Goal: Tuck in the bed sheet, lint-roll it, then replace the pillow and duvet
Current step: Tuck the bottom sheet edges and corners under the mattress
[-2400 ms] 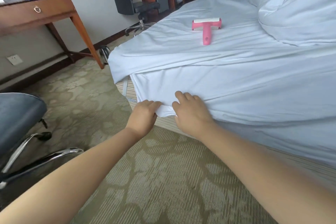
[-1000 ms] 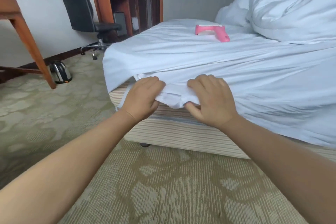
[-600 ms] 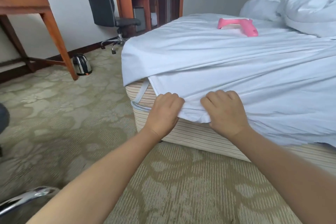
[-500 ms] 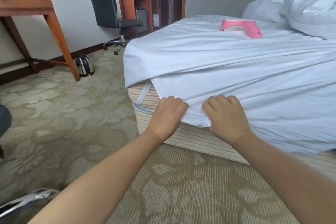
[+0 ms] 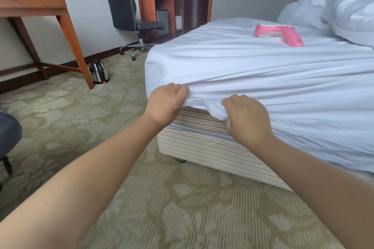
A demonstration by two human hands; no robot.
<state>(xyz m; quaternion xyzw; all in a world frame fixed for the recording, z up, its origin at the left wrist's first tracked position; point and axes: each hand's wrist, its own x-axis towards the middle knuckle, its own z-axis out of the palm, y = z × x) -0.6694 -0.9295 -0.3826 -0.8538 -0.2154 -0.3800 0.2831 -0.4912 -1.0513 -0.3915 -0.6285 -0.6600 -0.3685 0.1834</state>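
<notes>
at the near corner of the bed (image 5: pixel 212 147), the left hand (image 5: pixel 165 105) and the right hand (image 5: pixel 248 120) both pinch the loose edge of the white bed sheet (image 5: pixel 263 79), fingers curled around it. far on the bed lies the pink lint roller (image 5: pixel 280 33), near the piled duvet (image 5: pixel 348 6).

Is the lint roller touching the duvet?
Apart. The head view shows the lint roller lying on the sheet, with a strip of bare sheet visible between it and the duvet.
</notes>
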